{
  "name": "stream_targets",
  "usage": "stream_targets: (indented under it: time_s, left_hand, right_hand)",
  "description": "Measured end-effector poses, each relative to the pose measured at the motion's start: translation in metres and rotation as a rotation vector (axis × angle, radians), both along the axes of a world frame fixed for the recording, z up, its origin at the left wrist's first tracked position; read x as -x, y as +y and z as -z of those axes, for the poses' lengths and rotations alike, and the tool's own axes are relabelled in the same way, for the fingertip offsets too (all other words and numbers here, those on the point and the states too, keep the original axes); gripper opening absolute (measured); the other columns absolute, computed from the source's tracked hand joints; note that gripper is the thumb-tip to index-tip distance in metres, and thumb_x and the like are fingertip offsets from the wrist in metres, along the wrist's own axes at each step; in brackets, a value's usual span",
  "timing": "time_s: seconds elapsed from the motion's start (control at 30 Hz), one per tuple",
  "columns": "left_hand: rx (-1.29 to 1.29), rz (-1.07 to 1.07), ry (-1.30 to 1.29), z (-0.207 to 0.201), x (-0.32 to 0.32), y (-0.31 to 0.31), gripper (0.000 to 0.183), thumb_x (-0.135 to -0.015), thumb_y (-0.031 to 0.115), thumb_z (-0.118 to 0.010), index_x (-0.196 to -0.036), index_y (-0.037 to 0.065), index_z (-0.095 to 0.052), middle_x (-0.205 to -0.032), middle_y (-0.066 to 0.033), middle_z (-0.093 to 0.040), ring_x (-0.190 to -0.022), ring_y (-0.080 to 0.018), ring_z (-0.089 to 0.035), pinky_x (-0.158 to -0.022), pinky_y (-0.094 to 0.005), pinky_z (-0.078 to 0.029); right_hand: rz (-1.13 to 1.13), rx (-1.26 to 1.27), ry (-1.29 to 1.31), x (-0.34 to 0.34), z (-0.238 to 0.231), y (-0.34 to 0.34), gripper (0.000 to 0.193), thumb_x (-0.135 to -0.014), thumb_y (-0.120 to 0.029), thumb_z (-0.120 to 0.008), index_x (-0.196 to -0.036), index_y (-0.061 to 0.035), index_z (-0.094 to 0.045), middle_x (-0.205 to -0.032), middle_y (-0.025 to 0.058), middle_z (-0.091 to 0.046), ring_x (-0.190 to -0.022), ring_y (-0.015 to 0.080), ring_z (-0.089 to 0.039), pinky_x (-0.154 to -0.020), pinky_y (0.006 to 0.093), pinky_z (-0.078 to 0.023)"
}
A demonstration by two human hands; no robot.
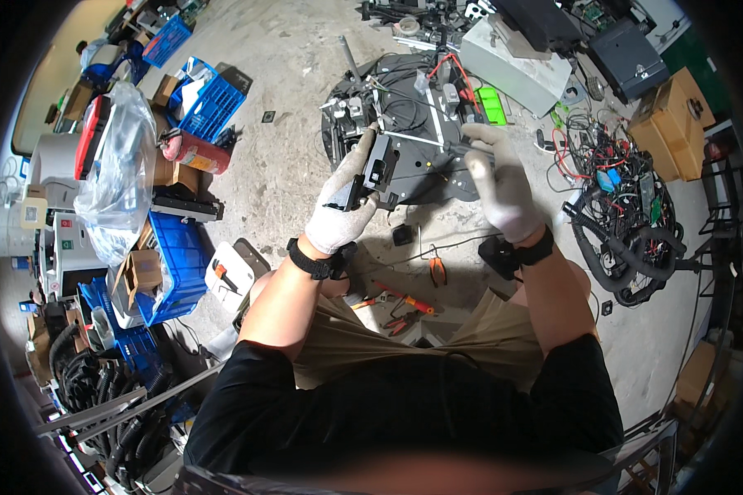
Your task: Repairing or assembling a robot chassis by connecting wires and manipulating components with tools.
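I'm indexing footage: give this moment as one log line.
left hand: holding dark part | right hand: grip unclear | floor: orange-handled pliers

The base (444,185) is charcoal black. The part (380,162) over its left side is black and dark grey. The left hand (343,221) and right hand (505,188), on either side of the base, are gloved in plain off-white. Right of the base are a lime-green tray (491,106) and a pale grey box (512,68); left of it, a vivid blue crate (182,272); nearer than it, orange-handled pliers (438,271). Around it, the floor (285,74) is mottled grey.
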State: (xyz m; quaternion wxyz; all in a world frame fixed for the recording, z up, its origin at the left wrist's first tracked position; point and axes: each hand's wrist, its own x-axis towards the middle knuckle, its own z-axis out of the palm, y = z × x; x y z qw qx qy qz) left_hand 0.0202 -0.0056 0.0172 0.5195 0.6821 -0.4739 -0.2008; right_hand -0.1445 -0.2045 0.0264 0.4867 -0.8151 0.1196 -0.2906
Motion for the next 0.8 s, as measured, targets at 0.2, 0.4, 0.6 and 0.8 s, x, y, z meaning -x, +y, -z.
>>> stream_targets:
  time_s: [0.2,0.4,0.6,0.8]
  left_hand:
    - [0.038,0.05,-0.028,0.002,0.0,-0.001,0.082,-0.072,-0.014,-0.05,-0.15,-0.002,-0.03,-0.141,-0.022,-0.049,-0.133,-0.0312,-0.046,-0.113,-0.0353,-0.031]
    - [0.023,-0.001,0.113,0.002,0.002,-0.002,0.083,-0.071,-0.015,-0.049,-0.15,-0.002,-0.03,-0.142,-0.0227,-0.049,-0.136,-0.0309,-0.044,-0.114,-0.0347,-0.03]
    - [0.019,-0.02,0.033,0.01,0.0,-0.001,0.082,-0.072,-0.013,-0.051,-0.15,-0.001,-0.03,-0.141,-0.0227,-0.049,-0.135,-0.0319,-0.045,-0.115,-0.0369,-0.029]
    - [-0.022,-0.028,-0.1,0.006,0.002,-0.004,0.079,-0.075,-0.01,-0.053,-0.15,-0.001,-0.03,-0.14,-0.0225,-0.05,-0.133,-0.0315,-0.047,-0.115,-0.0369,-0.029]
  right_hand:
    - [-0.066,-0.283,0.057,0.005,0.003,-0.01,0.033,-0.1,-0.018,-0.049,-0.127,0.001,-0.052,-0.087,0.0022,-0.058,-0.073,0.0105,-0.053,-0.067,0.0253,-0.044]
    - [-0.061,0.005,-0.164,0.0,0.005,-0.008,0.029,-0.1,-0.012,-0.047,-0.126,-0.0001,-0.052,-0.074,-0.0037,-0.049,-0.06,0.0037,-0.041,-0.055,0.0211,-0.036]
    - [-0.034,-0.043,-0.098,-0.004,-0.003,0.0,0.026,-0.099,-0.011,-0.046,-0.122,-0.0011,-0.055,-0.07,-0.0049,-0.046,-0.06,0.0026,-0.042,-0.053,0.0201,-0.033]
    - [-0.03,-0.08,-0.096,-0.004,0.007,-0.01,0.026,-0.096,-0.009,-0.048,-0.119,-0.002,-0.057,-0.075,-0.0024,-0.052,-0.062,0.0031,-0.045,-0.056,0.0198,-0.037]
